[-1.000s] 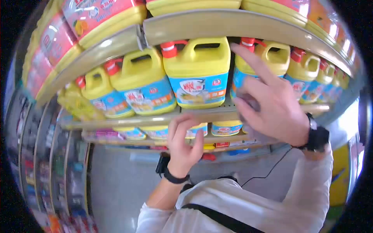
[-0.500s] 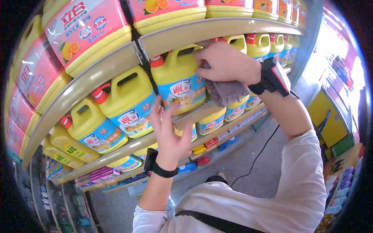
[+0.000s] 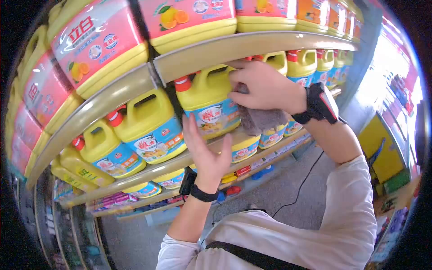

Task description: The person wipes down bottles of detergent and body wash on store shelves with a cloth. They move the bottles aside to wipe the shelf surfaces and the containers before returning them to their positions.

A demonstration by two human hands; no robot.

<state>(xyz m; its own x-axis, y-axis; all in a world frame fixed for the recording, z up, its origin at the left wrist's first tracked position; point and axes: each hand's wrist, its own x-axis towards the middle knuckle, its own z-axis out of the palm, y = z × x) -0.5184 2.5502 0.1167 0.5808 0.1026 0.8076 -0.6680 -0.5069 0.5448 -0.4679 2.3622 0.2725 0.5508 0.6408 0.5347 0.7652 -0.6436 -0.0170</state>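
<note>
A yellow jug [image 3: 211, 114] with a red cap and a blue label stands on the middle shelf in front of me. My left hand [image 3: 208, 155] has its fingers stretched out, the tips at the lower left edge of that jug's label. On the jug's right side, my right hand [image 3: 267, 87] is closed on a grey-brown cloth [image 3: 261, 120], which hangs below the palm. The right fingertips are near the jug's handle and upper right side, just under the shelf edge above.
Similar yellow jugs [image 3: 150, 126] line the shelf on the left, and more [image 3: 302, 65] on the right. Larger pink-labelled jugs [image 3: 96, 42] fill the upper shelf, whose front edge [image 3: 252, 44] overhangs my right hand. A black cable [image 3: 299, 189] lies on the floor.
My left fingers have come closer together and shifted from the front of the label to the jug's left edge. My right hand keeps the cloth beside the jug. The view has tilted slightly upward.
</note>
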